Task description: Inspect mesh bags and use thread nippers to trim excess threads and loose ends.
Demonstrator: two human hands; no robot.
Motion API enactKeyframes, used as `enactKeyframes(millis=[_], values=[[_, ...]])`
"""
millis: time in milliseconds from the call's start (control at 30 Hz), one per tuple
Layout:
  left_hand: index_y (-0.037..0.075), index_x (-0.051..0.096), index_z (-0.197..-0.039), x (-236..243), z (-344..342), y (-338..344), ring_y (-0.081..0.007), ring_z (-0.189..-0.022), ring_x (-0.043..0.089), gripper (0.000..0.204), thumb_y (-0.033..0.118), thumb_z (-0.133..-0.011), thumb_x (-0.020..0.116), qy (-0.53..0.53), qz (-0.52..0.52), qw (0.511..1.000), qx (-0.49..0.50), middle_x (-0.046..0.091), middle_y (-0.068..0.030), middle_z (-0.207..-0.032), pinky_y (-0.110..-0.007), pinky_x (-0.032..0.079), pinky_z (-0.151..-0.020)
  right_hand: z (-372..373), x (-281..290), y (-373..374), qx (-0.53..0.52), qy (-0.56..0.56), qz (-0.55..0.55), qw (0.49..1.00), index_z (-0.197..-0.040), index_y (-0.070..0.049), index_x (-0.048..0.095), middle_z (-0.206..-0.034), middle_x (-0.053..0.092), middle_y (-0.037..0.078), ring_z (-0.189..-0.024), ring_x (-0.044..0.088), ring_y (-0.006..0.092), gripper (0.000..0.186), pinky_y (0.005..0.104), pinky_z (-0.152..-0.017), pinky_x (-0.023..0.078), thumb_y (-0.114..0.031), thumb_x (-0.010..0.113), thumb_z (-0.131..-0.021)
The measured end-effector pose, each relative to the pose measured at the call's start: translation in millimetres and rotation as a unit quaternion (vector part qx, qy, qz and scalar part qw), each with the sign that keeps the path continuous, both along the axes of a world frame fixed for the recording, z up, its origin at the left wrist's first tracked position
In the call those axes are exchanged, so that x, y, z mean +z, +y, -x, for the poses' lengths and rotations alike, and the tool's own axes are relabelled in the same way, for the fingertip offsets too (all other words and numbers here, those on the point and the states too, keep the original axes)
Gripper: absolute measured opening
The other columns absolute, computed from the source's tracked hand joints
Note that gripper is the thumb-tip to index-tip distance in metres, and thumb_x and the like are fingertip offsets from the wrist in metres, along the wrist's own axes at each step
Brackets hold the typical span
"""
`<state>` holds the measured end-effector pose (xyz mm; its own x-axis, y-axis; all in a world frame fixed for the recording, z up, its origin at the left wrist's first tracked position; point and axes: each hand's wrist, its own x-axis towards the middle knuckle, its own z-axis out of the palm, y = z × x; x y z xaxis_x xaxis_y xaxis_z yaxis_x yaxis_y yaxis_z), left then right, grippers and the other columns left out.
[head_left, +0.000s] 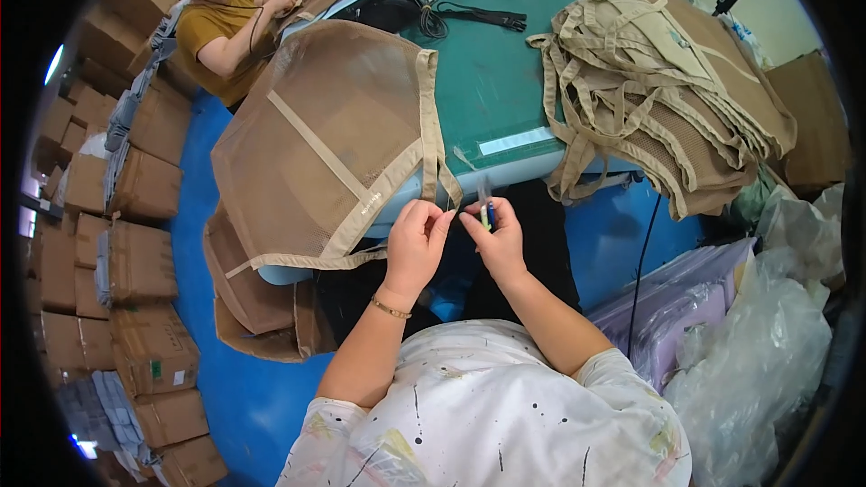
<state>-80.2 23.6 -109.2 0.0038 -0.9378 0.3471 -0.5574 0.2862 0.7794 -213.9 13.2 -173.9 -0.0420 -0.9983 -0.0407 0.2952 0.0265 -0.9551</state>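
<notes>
A brown mesh bag (316, 153) with tan fabric trim lies over the near left part of the green-topped table, partly hanging off its edge. Its tan strap (439, 162) loops down towards my hands. My left hand (417, 243) is closed in a pinch at the lower end of that strap. Close beside it, my right hand (499, 239) is curled around a slim small tool (487, 209) with green and dark parts; its exact kind is hard to make out. The fingertips of both hands are nearly together, just off the table edge.
A tall pile of similar tan bags (649, 90) covers the table's right side. Black cords (433, 13) lie at the back. An open cardboard box (262, 343) stands below left; plastic bags (758, 361) lie right. Another person (221, 27) works at the far left.
</notes>
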Motion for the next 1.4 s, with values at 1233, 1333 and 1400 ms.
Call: enactKeyframes(millis=[1233,1333,1400], values=[[0.003,0.063,-0.081,22.3,-12.6,-5.1,-0.026,-0.058,0.05,0.013,0.016,-0.084,0.066,-0.032,-0.039,0.995,0.089,0.053,-0.0097,-0.06,-0.036,0.041,-0.056,24.3,29.2,-12.0,-0.065,0.448,0.304,0.839,-0.107,-0.008,0.062,-0.074,0.061,0.004,-0.058,0.061,0.0201,0.037,0.0293,-0.05,0.048,-0.017,0.075,-0.074],[0.003,0.063,-0.081,18.8,-10.6,-5.1,-0.0251,-0.057,0.051,0.012,0.014,-0.084,0.066,-0.017,-0.045,0.995,0.085,0.053,-0.0097,-0.06,-0.035,0.041,-0.055,27.7,36.2,-9.7,-0.069,0.511,0.315,0.797,-0.11,-0.01,0.062,-0.071,0.061,0.001,-0.056,0.06,0.0174,0.042,0.028,-0.049,0.048,-0.015,0.076,-0.071],[0.002,0.063,-0.082,16.7,-8.9,-5.2,-0.0237,-0.055,0.05,0.012,0.014,-0.084,0.066,-0.003,-0.047,0.996,0.082,0.053,-0.0095,-0.06,-0.034,0.041,-0.054,27.7,38.2,-13.0,-0.076,0.53,0.322,0.78,-0.111,-0.011,0.062,-0.07,0.06,0.0,-0.055,0.06,0.0173,0.043,0.0282,-0.048,0.047,-0.016,0.076,-0.071]])
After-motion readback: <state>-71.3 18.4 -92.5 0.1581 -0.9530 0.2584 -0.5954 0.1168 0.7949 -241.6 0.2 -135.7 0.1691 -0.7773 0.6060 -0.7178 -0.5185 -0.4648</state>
